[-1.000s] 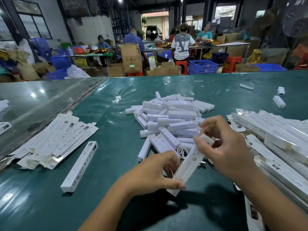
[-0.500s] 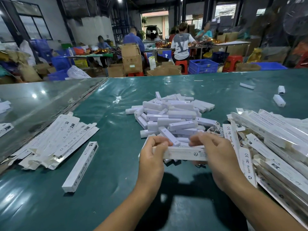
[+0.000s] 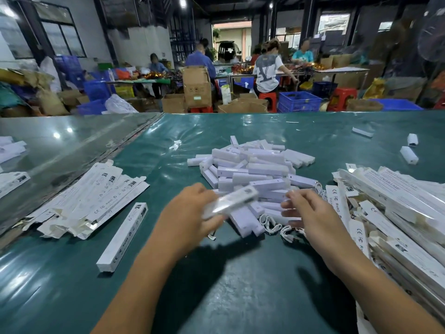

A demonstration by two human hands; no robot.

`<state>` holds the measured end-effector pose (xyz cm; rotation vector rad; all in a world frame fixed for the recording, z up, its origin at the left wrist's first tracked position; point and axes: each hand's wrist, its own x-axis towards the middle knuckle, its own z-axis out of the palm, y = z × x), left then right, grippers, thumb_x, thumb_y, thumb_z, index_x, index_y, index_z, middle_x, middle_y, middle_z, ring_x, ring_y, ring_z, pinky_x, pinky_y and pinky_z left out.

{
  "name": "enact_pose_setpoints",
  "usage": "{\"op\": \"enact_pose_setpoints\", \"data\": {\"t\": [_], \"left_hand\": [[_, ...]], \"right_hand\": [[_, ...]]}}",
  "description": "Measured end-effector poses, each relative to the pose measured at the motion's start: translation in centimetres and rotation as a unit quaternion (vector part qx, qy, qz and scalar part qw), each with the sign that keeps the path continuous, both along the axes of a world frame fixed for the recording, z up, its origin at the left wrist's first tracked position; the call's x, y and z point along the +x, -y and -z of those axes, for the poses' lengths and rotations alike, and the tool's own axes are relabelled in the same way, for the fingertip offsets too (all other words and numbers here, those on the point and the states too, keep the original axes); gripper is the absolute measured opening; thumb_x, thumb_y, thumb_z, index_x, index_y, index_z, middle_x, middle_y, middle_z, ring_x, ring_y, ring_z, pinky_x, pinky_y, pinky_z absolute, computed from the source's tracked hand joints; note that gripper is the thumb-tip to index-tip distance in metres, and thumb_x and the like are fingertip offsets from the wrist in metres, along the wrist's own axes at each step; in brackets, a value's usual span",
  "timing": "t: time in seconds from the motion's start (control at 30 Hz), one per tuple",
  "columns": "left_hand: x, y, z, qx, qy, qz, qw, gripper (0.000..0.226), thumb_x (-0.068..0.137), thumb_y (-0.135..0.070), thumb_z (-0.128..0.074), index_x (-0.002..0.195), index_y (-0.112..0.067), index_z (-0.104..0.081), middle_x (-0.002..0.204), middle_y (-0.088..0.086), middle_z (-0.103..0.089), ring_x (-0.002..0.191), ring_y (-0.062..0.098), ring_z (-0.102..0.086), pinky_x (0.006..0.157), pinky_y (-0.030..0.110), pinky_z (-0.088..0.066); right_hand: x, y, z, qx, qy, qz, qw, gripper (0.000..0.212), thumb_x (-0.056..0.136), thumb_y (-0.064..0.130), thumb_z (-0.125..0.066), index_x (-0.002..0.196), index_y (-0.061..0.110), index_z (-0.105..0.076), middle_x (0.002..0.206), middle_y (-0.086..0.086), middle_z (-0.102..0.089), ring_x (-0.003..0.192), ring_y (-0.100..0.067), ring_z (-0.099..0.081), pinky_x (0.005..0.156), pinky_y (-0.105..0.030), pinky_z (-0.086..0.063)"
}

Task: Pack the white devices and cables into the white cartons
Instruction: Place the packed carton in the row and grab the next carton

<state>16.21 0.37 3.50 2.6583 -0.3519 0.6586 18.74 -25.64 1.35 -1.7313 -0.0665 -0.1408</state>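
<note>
The left hand (image 3: 190, 213) grips a blurred long white carton (image 3: 230, 201) mid-surface; the right hand (image 3: 310, 210) hovers, its grip open. Most work remains: a heap of white plastic devices (image 3: 252, 167), cables (image 3: 277, 226), and flat cartons (image 3: 397, 213) along the right edge.

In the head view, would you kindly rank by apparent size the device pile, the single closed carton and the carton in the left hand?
1. Device pile
2. Single closed carton
3. Carton in the left hand, blurred and partly covered by the left hand, so unsure.
</note>
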Motion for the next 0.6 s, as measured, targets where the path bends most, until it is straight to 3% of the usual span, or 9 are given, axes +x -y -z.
{"op": "enact_pose_setpoints", "data": {"t": [0.1, 0.2, 0.37, 0.47, 0.6], "left_hand": [[0.6, -4.6, -0.2, -0.003, -0.116, -0.178, 0.977, 0.022, 0.087, -0.043, -0.071, 0.092, -0.023, -0.064, 0.090, -0.004, -0.057, 0.082, 0.018, -0.054, 0.067, 0.035, -0.041], [0.5, -7.4, 0.3, 0.013, -0.191, -0.292, 0.937, 0.023, 0.086, -0.039, -0.067, 0.085, -0.016, -0.062, 0.081, 0.001, -0.063, 0.078, 0.024, -0.060, 0.064, 0.034, -0.043], [0.2, -8.5, 0.9, 0.041, -0.239, -0.347, 0.906, 0.021, 0.076, -0.033, -0.068, 0.073, -0.016, -0.056, 0.072, 0.001, -0.064, 0.074, 0.023, -0.062, 0.059, 0.028, -0.037], [0.0, -8.4, 0.6, 0.055, -0.265, -0.385, 0.882, 0.035, 0.070, -0.042, -0.077, 0.071, -0.016, -0.054, 0.071, -0.001, -0.063, 0.069, 0.018, -0.060, 0.060, 0.027, -0.036], [-0.2, -8.7, 0.3, 0.043, -0.288, -0.411, 0.864, 0.046, 0.066, -0.052, -0.082, 0.083, -0.019, -0.054, 0.082, 0.000, -0.061, 0.082, 0.022, -0.061, 0.075, 0.030, -0.045]], "right_hand": [[0.2, 0.3, 0.0, 0.000, 0.009, 0.007, 1.000, 0.028, 0.104, 0.037, -0.051, 0.089, 0.022, -0.069, 0.087, 0.004, -0.075, 0.084, -0.019, -0.073, 0.073, -0.035, -0.055], [0.2, 0.3, 0.1, -0.011, 0.011, 0.006, 1.000, 0.028, 0.104, 0.034, -0.051, 0.089, 0.019, -0.070, 0.086, 0.005, -0.075, 0.083, -0.019, -0.073, 0.073, -0.034, -0.054], [0.5, 1.0, 0.1, -0.032, 0.024, 0.022, 0.999, 0.029, 0.104, 0.034, -0.051, 0.091, 0.020, -0.071, 0.088, 0.006, -0.076, 0.085, -0.019, -0.072, 0.076, -0.038, -0.057], [0.8, 1.3, 0.0, -0.032, 0.028, 0.031, 0.999, 0.029, 0.104, 0.035, -0.050, 0.091, 0.020, -0.072, 0.086, 0.007, -0.076, 0.083, -0.015, -0.072, 0.073, -0.033, -0.055], [0.8, 1.6, -0.1, -0.050, 0.035, 0.042, 0.997, 0.030, 0.104, 0.036, -0.051, 0.089, 0.022, -0.073, 0.085, 0.009, -0.076, 0.081, -0.010, -0.072, 0.078, -0.039, -0.058]]}}
